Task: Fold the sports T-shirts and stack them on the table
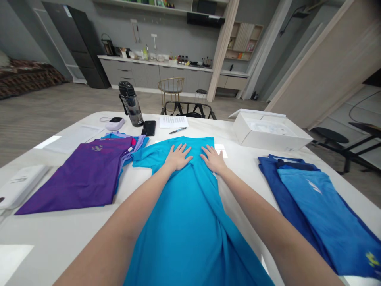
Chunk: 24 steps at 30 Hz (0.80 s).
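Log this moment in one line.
left hand: spread on turquoise shirt; right hand: spread on same shirt; left: purple shirt; right: blue clothes

There are 2 hands (178,157), 1 bottle (132,106), 1 phone (149,128), 1 pen (177,130) and 1 refrigerator (77,45).

Both hands (195,159) press flat on a turquoise shirt (184,214).

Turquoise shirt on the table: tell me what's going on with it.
A person's left hand and right hand rest flat, fingers spread, near the collar of the turquoise short-sleeved shirt, which is laid out but creased. Folded purple and blue garments lie on either side on the white table.
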{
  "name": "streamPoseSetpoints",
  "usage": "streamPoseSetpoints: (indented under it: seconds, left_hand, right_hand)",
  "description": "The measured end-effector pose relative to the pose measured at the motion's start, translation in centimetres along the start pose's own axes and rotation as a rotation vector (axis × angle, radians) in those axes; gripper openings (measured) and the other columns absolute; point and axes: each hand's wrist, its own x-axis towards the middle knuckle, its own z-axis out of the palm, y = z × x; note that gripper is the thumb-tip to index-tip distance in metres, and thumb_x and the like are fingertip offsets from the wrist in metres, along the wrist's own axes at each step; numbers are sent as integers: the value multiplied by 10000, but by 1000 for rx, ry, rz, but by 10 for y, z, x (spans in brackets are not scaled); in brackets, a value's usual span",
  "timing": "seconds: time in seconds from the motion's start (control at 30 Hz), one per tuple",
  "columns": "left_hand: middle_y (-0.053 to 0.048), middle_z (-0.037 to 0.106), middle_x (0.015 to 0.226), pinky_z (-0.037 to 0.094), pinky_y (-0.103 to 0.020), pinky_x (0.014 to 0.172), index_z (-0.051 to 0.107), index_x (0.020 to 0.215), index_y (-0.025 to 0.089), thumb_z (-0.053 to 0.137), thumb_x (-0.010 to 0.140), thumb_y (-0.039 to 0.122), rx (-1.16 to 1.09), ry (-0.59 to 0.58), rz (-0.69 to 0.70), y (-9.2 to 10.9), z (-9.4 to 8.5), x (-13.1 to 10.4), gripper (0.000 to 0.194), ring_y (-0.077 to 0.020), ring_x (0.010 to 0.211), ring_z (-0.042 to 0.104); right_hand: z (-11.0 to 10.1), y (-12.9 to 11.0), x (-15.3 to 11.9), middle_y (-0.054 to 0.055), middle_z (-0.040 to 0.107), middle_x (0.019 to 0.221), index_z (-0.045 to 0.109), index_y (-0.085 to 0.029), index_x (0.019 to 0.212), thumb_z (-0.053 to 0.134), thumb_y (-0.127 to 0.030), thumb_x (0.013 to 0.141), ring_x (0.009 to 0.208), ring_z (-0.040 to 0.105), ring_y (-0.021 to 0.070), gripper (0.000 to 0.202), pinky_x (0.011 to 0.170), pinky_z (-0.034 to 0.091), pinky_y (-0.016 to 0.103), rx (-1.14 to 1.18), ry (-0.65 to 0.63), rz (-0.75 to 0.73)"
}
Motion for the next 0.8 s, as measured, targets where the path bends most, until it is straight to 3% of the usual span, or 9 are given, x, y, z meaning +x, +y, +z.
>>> streamPoseSetpoints:
  seconds: [0.17,0.33,0.43,0.57,0.67,0.8]
  left_hand:
    - [-58,234,1685,70,-593,1240,332,1591,317,249,995,655,-21,6,1,1,0,0,690,-292,1562,176]
    - [-61,258,1679,59,-609,1232,342,1585,321,275,1000,627,-24,3,-15,4,-2,-2,664,-302,1553,198]
    - [-98,361,1634,35,-642,1218,420,1548,296,328,1006,570,18,52,-20,10,-8,-6,614,-327,1525,259]
    - [-162,564,1450,78,-607,1227,585,1404,207,381,1017,353,82,160,97,30,-17,-21,461,-319,1401,437]
    - [-149,602,1390,187,-552,1216,606,1363,216,387,994,207,51,205,176,56,-22,-46,429,-289,1315,515]
    - [-104,604,1383,356,-461,1123,628,1328,255,428,982,209,-74,149,379,93,-24,-97,402,-261,1298,525]
  right_hand:
    - [-4,-15,-79,74,299,1657,437,-321,1540,324,-578,1047,1537,229,330,567,1181,134,723,121,-100,-132]
    - [-11,-11,-158,74,302,1653,463,-321,1527,368,-574,1036,1535,241,326,561,1204,159,676,160,-127,-148]
    - [-13,-7,-192,64,308,1651,449,-322,1536,380,-572,1032,1533,249,324,567,1212,186,651,181,-128,-129]
    - [-14,-13,-214,61,306,1652,440,-283,1545,367,-543,1042,1536,244,310,570,1232,166,610,116,-76,-100]
    - [-14,-18,-217,53,323,1646,456,-282,1534,376,-543,1040,1530,261,304,564,1236,159,588,81,-41,-96]
    - [-12,-15,-214,70,415,1601,531,-281,1469,466,-533,1011,1498,331,295,526,1229,179,578,165,31,-94]
